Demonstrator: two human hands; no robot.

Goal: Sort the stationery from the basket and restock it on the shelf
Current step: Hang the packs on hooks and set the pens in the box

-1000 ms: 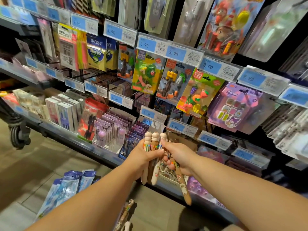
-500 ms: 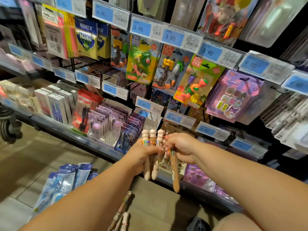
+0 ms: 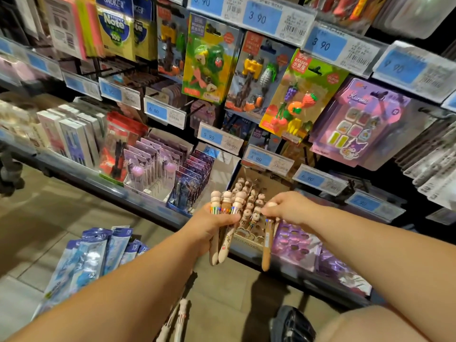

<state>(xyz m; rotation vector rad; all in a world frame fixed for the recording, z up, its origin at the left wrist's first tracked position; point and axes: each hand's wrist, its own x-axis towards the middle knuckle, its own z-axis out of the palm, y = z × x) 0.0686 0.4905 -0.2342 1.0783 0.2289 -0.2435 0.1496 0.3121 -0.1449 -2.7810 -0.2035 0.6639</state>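
Three pens [image 3: 225, 206] with doll heads, bunched upright at centre frame, gripped in left hand [image 3: 209, 227]. Fingers curled tight round the barrels; heads and coloured clicker bands showing above the fist, tips poking out below.

Single pen [image 3: 267, 243] of same kind just to the right, hanging tip-down from right hand [image 3: 291, 208]. Pinched near its top between thumb and fingers, head mostly hidden by them.

Both hands close together, not touching, just in front of cardboard display box [image 3: 246, 239] on bottom shelf [image 3: 98, 185]. Inside the box: stocked pens [image 3: 250, 193] with matching doll heads, upright in rows.

Left of box along the shelf: blue carded pens [image 3: 190, 178], then purple carded pens [image 3: 148, 169] with pompoms, then white boxes [image 3: 71, 137].

Upper half of frame, on hooks: eraser packs [image 3: 212, 60] with fruit and vehicle shapes; purple pack [image 3: 357, 124] at right. Blue price tags [image 3: 261, 17] along the rails.

Lower left of frame, low over the floor: fan of blue packets [image 3: 91, 255].

Bottom centre, beneath left forearm: two more loose pens [image 3: 179, 319], blurred.
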